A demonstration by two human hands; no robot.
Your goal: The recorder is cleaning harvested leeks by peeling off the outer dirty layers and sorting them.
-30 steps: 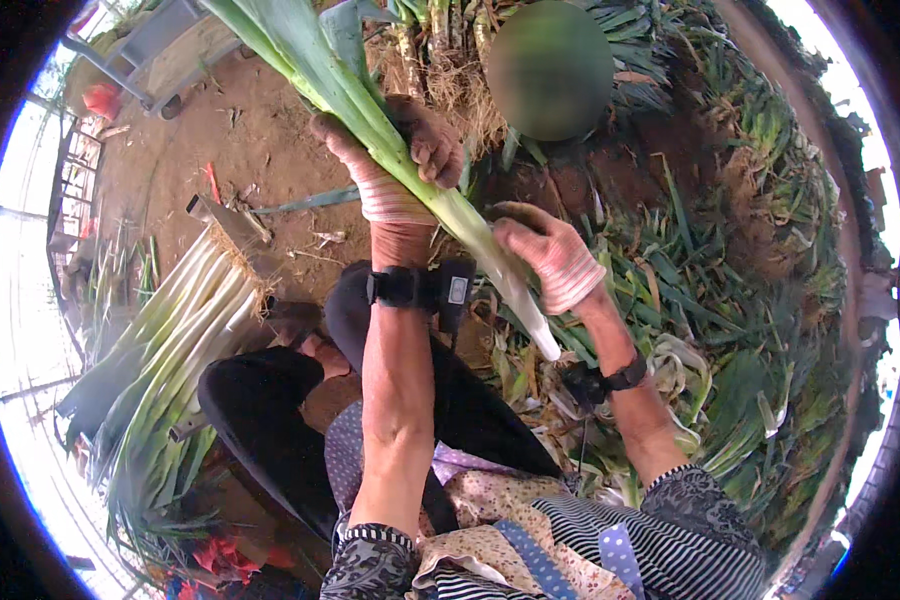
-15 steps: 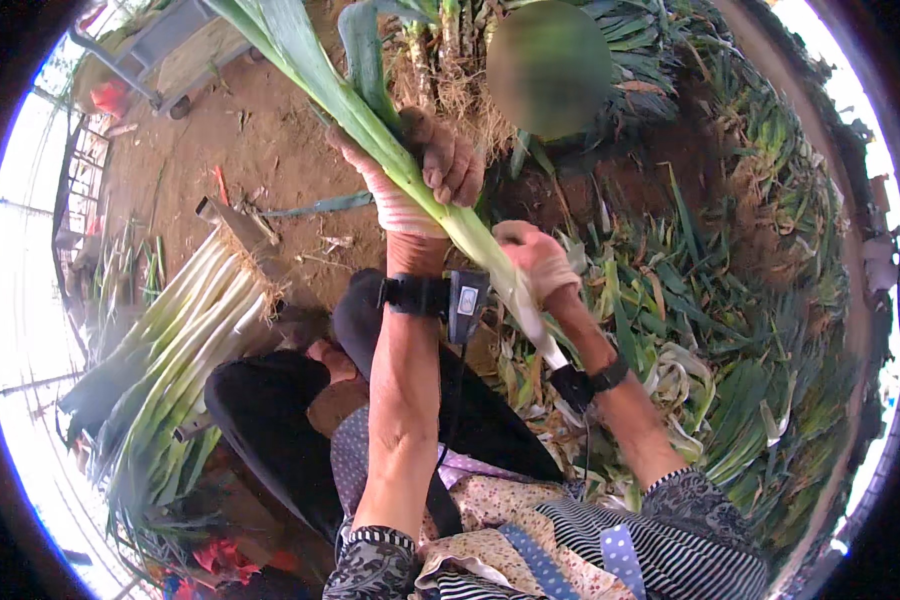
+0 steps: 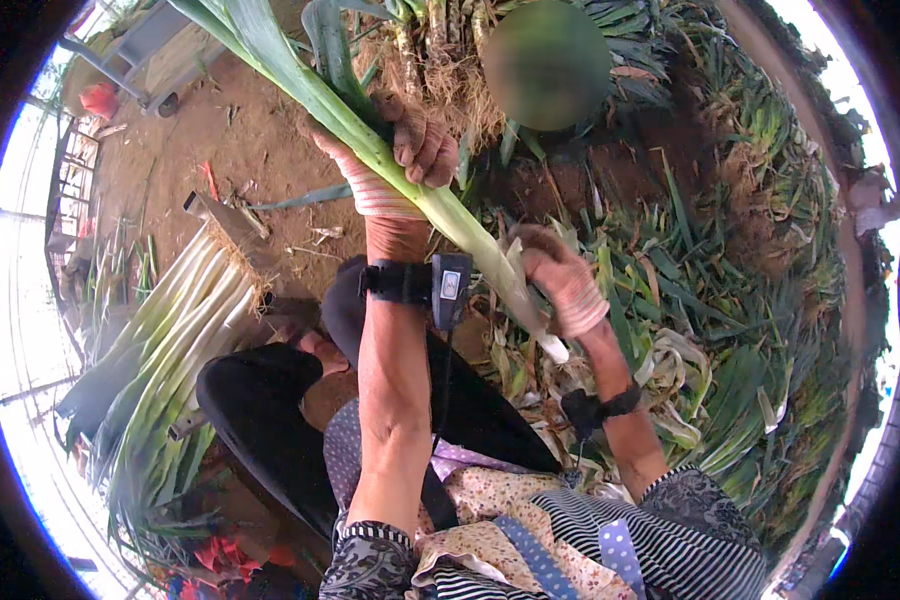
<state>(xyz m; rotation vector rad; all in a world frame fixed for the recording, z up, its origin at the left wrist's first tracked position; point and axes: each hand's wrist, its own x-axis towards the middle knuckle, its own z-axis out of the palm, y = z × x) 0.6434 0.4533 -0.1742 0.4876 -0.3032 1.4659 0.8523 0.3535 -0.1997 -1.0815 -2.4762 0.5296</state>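
Note:
My left hand (image 3: 400, 160), in a dirt-stained striped work glove, is wrapped round the stalk of a long leek (image 3: 450, 215). The leek slants across the view, green leaves to the upper left and white root end to the lower right. My right hand (image 3: 560, 275), gloved alike, is at the right side of the white shank, fingers bent. A pale flap of outer skin (image 3: 515, 255) stands off the shank at its fingertips and seems pinched there; the fingertips are slightly blurred.
A bundle of leeks (image 3: 185, 330) lies to my left, roots beside a metal piece (image 3: 228, 225). Unpeeled leeks with roots (image 3: 440, 70) stand ahead. Stripped leaves (image 3: 690, 300) heap on the right. A wheeled grey cart (image 3: 140, 60) stands far left. My bent legs (image 3: 270, 410) are below.
My left hand and the leek have shifted slightly left. My right hand has turned, its fingers now pointing up along the shank, and a flap of skin stands off there.

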